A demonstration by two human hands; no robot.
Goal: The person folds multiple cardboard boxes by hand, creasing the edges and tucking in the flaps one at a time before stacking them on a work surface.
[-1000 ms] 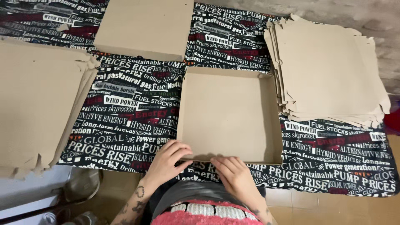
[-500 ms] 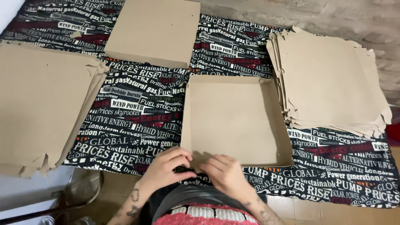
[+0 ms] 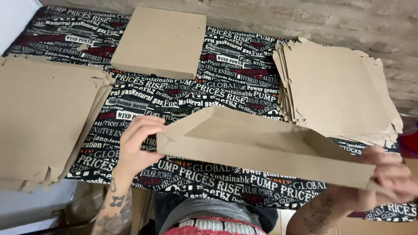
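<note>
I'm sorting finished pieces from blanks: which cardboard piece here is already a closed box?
The closed cardboard box at the far edge of the table. The side stacks are flat blanks, and the tray in the hands is open.

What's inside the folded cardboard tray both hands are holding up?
Nothing visible: the folded cardboard tray shows only bare brown floor and far walls. The left hand grips one end, the right hand the other. Its near wall hides the strip of floor behind it.
</note>
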